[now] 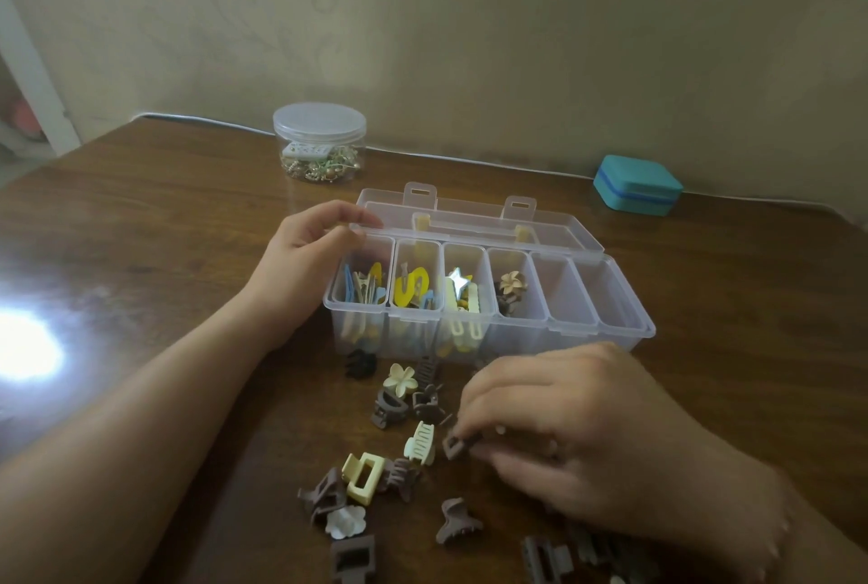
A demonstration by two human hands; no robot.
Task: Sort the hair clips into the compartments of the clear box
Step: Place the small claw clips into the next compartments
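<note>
The clear box (pixel 606 301) stands open mid-table, its lid laid back. Its left three compartments hold flat snap clips in blue, yellow and cream plus a silver star clip (pixel 459 279). The fourth holds a beige flower clip (pixel 512 283). The two right compartments look empty. My left hand (pixel 310 250) holds the box's left end, fingers curled over its rim. My right hand (pixel 563 433) pinches a small brown claw clip (pixel 454 445) just above the table. Several loose claw clips lie in front of the box, among them a cream flower clip (pixel 399 379) and a cream rectangular clip (pixel 361 480).
A round clear jar (pixel 319 142) of small trinkets stands at the back near the wall. A teal case (pixel 636 182) sits at the back right. A bright glare spot (pixel 23 344) lies on the wooden table (pixel 164 217) at the left.
</note>
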